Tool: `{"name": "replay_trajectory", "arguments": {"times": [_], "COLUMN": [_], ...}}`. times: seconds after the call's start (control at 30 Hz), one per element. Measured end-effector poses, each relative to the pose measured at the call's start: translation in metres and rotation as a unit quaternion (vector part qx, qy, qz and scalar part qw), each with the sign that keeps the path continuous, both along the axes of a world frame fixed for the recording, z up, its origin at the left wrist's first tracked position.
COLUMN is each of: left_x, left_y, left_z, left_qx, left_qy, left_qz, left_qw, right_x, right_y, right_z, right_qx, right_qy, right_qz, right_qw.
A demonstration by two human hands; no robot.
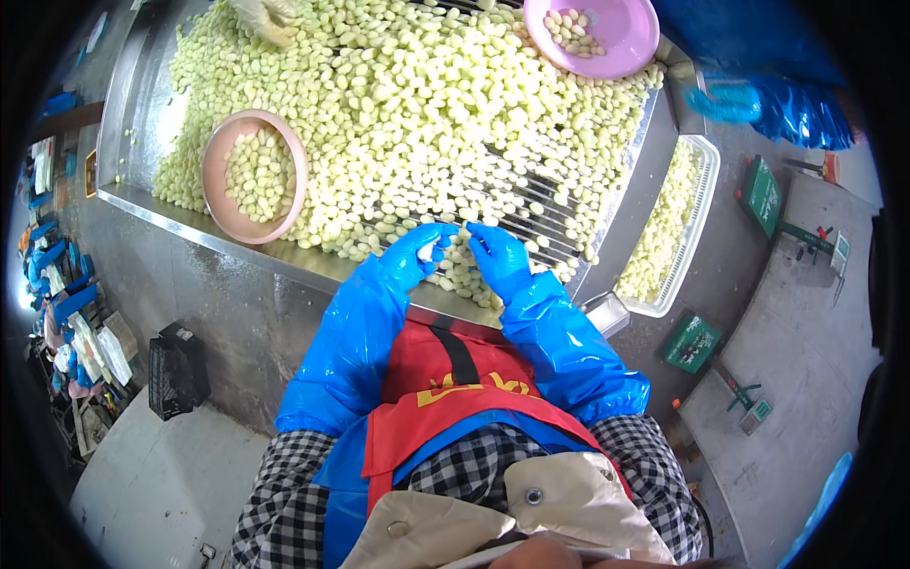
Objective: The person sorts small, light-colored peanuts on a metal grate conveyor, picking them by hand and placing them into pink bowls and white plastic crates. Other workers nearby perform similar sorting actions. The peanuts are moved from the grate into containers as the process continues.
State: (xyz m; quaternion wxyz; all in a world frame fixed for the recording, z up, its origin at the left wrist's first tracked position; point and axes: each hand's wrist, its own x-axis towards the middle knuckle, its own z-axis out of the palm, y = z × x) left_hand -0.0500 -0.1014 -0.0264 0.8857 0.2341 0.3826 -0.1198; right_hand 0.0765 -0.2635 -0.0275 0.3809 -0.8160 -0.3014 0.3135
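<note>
My left hand (416, 254), in a blue glove, is curled around a small whitish oval piece (427, 252) at the table's near edge. Just right of it is my right hand (500, 260), also blue-gloved, its fingers bent inward and its fingertips close to the left ones. Whether anything sits in the right fingers cannot be seen. Both hands are over a spread of pale green, grape-like oval pieces (426, 121) on a steel table (284, 264) with a slatted grate (544, 213). A pinkish round basin (215, 174), partly filled with such pieces, stands to the left.
A pink bowl (633, 35) holding several pieces sits at the far right. Beyond the right edge is a filled white plastic basket (700, 206). Another person's pale glove (266, 21) and blue-gloved hand (725, 104) reach in. Green scales (693, 341) and a black crate (174, 373) flank me.
</note>
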Motion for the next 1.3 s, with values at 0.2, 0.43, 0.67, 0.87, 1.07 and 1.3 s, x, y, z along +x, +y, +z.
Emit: {"name": "replay_trajectory", "arguments": {"times": [0.2,0.43,0.67,0.87,1.07,1.3], "left_x": [-0.016,-0.014,-0.010,-0.007,0.007,0.032], "left_y": [0.015,0.016,0.012,0.011,-0.002,0.017], "left_z": [-0.001,-0.004,0.004,-0.003,-0.008,0.002], "left_qx": [0.019,-0.020,0.013,0.032,-0.054,-0.105], "left_qy": [0.008,0.025,0.050,0.078,0.105,0.001], "left_qz": [0.065,0.023,-0.007,-0.057,-0.027,0.110], "left_qw": [0.998,0.999,0.999,0.995,0.993,0.988], "right_x": [-0.014,-0.017,-0.012,-0.006,-0.014,0.078], "right_y": [0.016,-0.007,-0.061,-0.050,0.009,0.063], "right_z": [-0.028,-0.035,-0.042,-0.025,0.033,0.040], "right_qx": [-0.132,-0.213,-0.209,-0.153,-0.016,0.005], "right_qy": [-0.239,-0.214,-0.135,-0.144,-0.003,-0.056], "right_qz": [0.298,0.266,0.177,0.045,-0.016,-0.004], "right_qw": [0.915,0.916,0.952,0.977,1.000,0.998]}}
